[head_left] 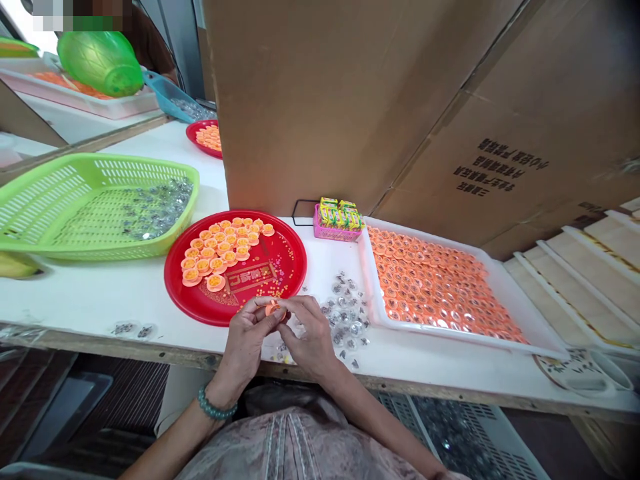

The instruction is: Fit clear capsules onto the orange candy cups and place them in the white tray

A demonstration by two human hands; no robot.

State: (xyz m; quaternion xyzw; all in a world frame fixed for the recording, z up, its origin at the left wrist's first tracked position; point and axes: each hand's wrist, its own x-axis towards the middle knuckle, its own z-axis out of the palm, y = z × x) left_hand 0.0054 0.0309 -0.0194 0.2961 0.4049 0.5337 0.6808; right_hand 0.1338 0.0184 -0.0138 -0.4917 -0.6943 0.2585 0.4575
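Note:
Both hands meet just above the front rim of a red round tray (pixel 175 293). My left hand (pixel 253 327) pinches a small orange disc piece (pixel 273 309) between thumb and fingers. From the other side my right hand (pixel 311 337) closes its fingers on the same piece; its fingertips partly hide it. Several orange discs with yellow patterned centres (pixel 215 247) lie on the red tray. Loose clear plastic pieces with small metal-looking parts (pixel 349 320) are heaped on the table beside my right hand.
A white tray (pixel 373 293) at the right holds rows of orange pieces. Behind stand a pink basket (pixel 335 233) of yellow-green packets and a large cardboard sheet (pixel 320 100). On the left are a green basket (pixel 65 247) with clear pieces and a banana (pixel 17 265). Another person sits at the far left.

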